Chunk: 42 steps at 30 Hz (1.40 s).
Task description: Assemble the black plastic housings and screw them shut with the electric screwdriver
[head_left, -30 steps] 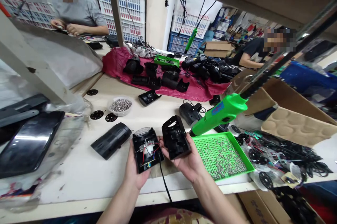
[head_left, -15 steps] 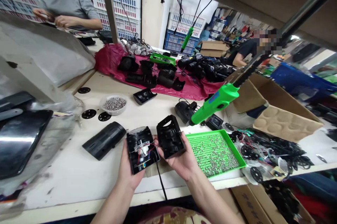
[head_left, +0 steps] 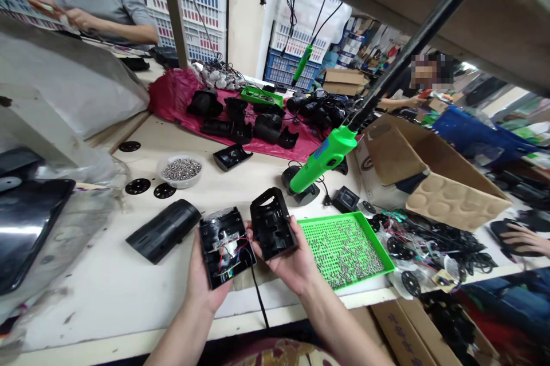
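Note:
My left hand (head_left: 206,280) is closed around a black plastic housing half (head_left: 210,237), its open side up, showing a clear round part, red and blue wires and a white piece inside. A black cable (head_left: 259,297) runs from it toward the table's front edge. In my right hand (head_left: 296,268) I grip a second black housing shell (head_left: 272,228), hollow side toward me, with a cut-out at its top. The two shells are close side by side. To the left lies a black curved casing (head_left: 165,229) on the white table.
A green electric screwdriver (head_left: 322,160) hangs above the table. Right of my hands sits a green tray (head_left: 389,260) of screws; a bowl of small metal parts (head_left: 182,171) stands farther left. An open cardboard box (head_left: 464,194) is at right. Another person's hand (head_left: 526,240) shows at the right edge.
The view has shifted slightly. The hanging screwdriver has swung left and down. Another person's hand has appeared at the right edge. Both of my hands keep their shells.

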Motion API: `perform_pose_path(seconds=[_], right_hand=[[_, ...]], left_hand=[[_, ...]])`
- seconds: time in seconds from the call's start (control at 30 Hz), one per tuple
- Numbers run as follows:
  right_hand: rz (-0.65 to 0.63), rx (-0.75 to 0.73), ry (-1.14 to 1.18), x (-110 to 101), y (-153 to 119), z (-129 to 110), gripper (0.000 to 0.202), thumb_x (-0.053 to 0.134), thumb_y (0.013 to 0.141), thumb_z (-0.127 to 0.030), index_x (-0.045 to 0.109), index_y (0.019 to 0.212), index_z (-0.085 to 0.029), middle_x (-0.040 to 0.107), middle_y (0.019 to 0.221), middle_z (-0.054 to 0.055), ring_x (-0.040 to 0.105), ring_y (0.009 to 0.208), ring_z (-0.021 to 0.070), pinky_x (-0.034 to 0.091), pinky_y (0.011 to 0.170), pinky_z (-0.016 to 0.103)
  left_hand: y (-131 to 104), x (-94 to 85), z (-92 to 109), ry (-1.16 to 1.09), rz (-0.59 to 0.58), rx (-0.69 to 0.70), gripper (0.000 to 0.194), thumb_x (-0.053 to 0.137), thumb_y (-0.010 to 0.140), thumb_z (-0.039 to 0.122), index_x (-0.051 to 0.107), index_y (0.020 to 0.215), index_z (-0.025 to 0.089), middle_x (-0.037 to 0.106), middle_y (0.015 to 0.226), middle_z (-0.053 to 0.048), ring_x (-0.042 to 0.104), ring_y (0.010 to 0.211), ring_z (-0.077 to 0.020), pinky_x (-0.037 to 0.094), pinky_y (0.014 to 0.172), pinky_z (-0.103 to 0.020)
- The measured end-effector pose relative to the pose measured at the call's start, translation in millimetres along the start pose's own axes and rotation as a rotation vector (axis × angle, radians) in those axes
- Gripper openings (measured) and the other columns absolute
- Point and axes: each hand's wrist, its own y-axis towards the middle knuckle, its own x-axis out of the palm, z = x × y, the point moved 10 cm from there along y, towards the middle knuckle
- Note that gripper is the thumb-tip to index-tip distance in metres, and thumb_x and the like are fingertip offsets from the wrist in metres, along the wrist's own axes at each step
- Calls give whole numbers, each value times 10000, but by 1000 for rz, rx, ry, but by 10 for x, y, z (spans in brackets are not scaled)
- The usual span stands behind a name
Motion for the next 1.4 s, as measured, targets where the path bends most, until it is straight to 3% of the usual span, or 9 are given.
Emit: perform_pose_path(seconds=[0.27, 0.4, 0.5, 0.6, 0.7, 0.83, 0.97, 1.2, 1.4], right_hand=[[83, 148, 150, 32, 97, 119, 739, 376, 911, -670, 562, 1231, -31, 716, 1040, 178, 681, 983, 219, 583, 793, 290], [163, 191, 113, -27, 138, 155, 721, 236, 957, -644, 563, 1217, -57, 712, 1024, 160, 693, 939, 190, 576, 752, 248], [161, 101, -245, -50, 191, 26, 683, 234, 958, -628, 609, 1129, -84, 722, 988, 150, 698, 921, 185, 565, 798, 282], [189, -33, -574, -77, 267, -168, 642, 408, 867, -690, 628, 1023, -108, 726, 909, 145, 694, 917, 236, 552, 844, 372], [255, -144, -753, -128, 356, -364, 614, 550, 791, -670, 594, 1092, -136, 711, 999, 132, 667, 994, 267, 514, 905, 414], [327, -303, -1096, -102, 473, -634, 784, 773, 663, -474, 470, 1332, -199, 579, 1312, 120, 492, 1272, 309, 319, 1111, 465], [333, -390, -1383, -45, 601, -702, 882, 842, 552, -277, 482, 1350, -170, 461, 1423, 178, 335, 1378, 393, 164, 1164, 532], [253, -551, -1610, 208, 416, -701, 622, 735, 731, -279, 538, 1307, -149, 466, 1413, 188, 293, 1405, 376, 165, 1171, 545], [136, -552, -1642, 409, -157, -501, 301, 527, 939, -351, 615, 1200, -228, 675, 1094, 106, 624, 1027, 269, 472, 938, 456]], left_hand=[[-1, -25, 44, -96, -37, 27, 672, 242, 968, 495, 741, 946, 46, 742, 948, -235, 731, 802, -305, 604, 718, -435], [7, -32, 45, -112, -52, 36, 649, 253, 971, 496, 737, 979, 63, 749, 947, -211, 731, 810, -292, 598, 758, -434], [-12, -7, 37, -116, -53, 28, 653, 250, 975, 498, 729, 990, 54, 750, 912, -205, 728, 810, -288, 581, 811, -464], [-28, -4, 53, -150, -51, 43, 627, 268, 974, 498, 727, 1005, 71, 750, 906, -196, 723, 832, -288, 568, 838, -477], [-25, -42, 55, -178, -42, 46, 575, 302, 970, 496, 717, 1060, 108, 751, 914, -175, 717, 876, -284, 558, 857, -475], [-12, -68, 56, -163, -45, 50, 565, 316, 968, 497, 697, 1115, 106, 750, 929, -176, 716, 860, -282, 546, 874, -489], [-7, -26, 49, -159, -67, 36, 595, 293, 972, 506, 685, 1143, 94, 747, 957, -194, 718, 830, -285, 543, 872, -499], [-35, -53, 51, -157, -16, 38, 582, 295, 978, 493, 672, 1171, 94, 750, 944, -181, 722, 824, -282, 546, 867, -491], [-12, -37, 44, -181, -28, 35, 577, 315, 973, 495, 676, 1163, 86, 746, 942, -178, 702, 946, -306, 521, 917, -500]])
